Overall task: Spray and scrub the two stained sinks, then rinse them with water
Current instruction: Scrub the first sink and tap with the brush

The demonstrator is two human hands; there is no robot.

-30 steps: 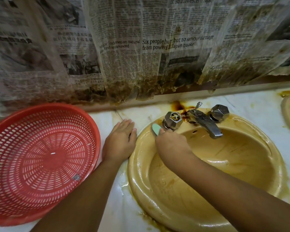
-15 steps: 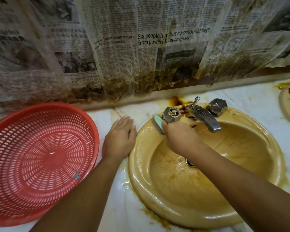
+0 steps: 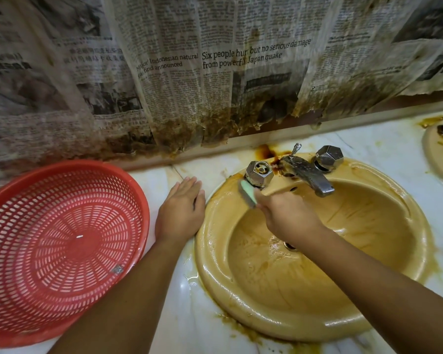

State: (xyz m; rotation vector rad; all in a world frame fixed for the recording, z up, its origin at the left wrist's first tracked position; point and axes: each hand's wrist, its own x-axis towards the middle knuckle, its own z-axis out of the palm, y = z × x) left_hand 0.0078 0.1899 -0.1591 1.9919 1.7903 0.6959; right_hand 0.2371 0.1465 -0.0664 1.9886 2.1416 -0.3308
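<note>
**Head view: scrub under way at the near sink, second sink and rinse left to do**

Nearest the camera, both forearms reach in over the white marble desk (image 3: pixel 184 318), which is wet and flecked with brown along the sink's edge. The stained sink (image 3: pixel 215 254) sits right of centre. It is yellow-brown all over, its bowl is wet and smeared, and no water runs from the spout (image 3: pixel 315 181).

The left hand (image 3: pixel 179 213) lies flat with fingers straight, palm down on the desk just beside the sink's left rim, holding nothing. The right hand (image 3: pixel 287 218) is over the bowl, its fingers closed round a green scrub pad (image 3: pixel 247 191). The pad's tip presses against the rim at the foot of the left tap knob (image 3: pixel 260 172). A red plastic basket (image 3: pixel 49 251) stands on the desk to the left.

Farther back, rust marks ring the tap base. Stained newspaper (image 3: pixel 215 72) covers the wall.

At the far right edge a second sink (image 3: pixel 435 152) shows only part of its rim, with brown marks on it.

The task looks less than half done. The near sink is mid-scrub and much staining remains. The second sink appears untreated, and both sinks need rinsing. No spray bottle is in view.
</note>
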